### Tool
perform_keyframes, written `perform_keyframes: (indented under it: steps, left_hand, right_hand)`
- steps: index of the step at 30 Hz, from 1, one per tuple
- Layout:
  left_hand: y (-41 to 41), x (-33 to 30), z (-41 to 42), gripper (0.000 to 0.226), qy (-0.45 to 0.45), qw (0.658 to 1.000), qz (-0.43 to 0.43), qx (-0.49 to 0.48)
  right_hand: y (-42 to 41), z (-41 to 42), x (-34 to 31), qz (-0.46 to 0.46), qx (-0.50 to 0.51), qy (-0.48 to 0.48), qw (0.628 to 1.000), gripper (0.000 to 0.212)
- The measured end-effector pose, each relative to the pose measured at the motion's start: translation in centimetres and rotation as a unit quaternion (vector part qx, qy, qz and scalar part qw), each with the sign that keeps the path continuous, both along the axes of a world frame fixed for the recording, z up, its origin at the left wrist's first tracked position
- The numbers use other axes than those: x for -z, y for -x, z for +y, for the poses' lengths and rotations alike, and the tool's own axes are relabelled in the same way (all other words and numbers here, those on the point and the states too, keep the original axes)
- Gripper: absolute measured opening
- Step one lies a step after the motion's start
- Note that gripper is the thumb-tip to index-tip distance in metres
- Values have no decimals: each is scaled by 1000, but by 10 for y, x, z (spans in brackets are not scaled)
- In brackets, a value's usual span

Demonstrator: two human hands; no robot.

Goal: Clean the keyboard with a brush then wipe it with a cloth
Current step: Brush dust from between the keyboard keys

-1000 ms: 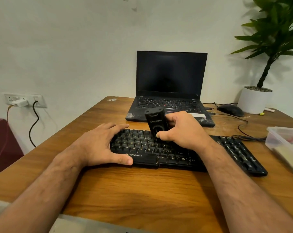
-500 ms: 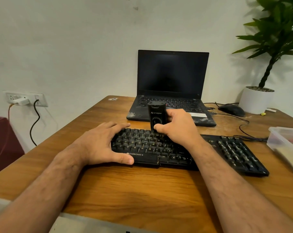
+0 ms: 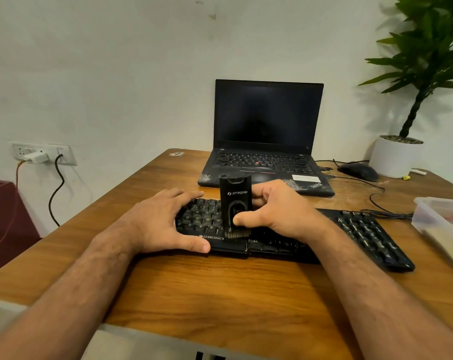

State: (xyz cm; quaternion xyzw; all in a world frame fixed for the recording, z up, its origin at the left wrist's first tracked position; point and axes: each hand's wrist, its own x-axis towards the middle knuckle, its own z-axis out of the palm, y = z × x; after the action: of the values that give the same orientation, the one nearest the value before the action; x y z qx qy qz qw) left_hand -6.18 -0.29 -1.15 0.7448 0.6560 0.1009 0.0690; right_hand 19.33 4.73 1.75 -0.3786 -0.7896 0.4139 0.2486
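Note:
A black keyboard (image 3: 363, 235) lies across the wooden table (image 3: 220, 289), its right end angled toward me. My right hand (image 3: 277, 211) grips a black brush block (image 3: 235, 201) upright, thumb on its front face, the bristles down on the keys near the keyboard's front edge. My left hand (image 3: 165, 219) rests flat on the keyboard's left end, fingers spread over the keys and thumb along the front edge. No cloth can be made out clearly.
An open black laptop (image 3: 267, 141) stands behind the keyboard. A mouse (image 3: 358, 171) and cables lie at the back right beside a white plant pot (image 3: 394, 157). A clear plastic container (image 3: 443, 224) sits at the right edge. A wall socket (image 3: 41, 153) is at left.
My right hand has drawn the brush from the keyboard's far rows toward the front edge. The left hand has stayed in place on the left end.

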Motion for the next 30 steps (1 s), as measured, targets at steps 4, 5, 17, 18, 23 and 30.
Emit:
perform_keyframes:
  steps: [4,5,17,18,23,30]
  left_hand:
    - [-1,-2,-2,129,4,1000,-6,-5]
    - [-2,-2,-2,129,7,1000,-7,-7]
    - [-35,-27,22,143,53,996,61,44]
    - [-43,-30,27,145,60,995,57,54]
    - [-47,-29,36,133,61,994,-42,79]
    - [-30,-10,26,147,29,995,20,89]
  right_hand:
    - [-8,-7,-6,-9,-39,38,998,32]
    - [-11,-7,-9,-25,-39,30,998,31]
    - [-6,2,0,-29,105,-91,990,38]
    - [-6,4,-2,-23,126,-90,988,39]
    - [-19,-3,-2,17,79,-15,997,34]
    - [-13,6,2,85,61,55,993,33]
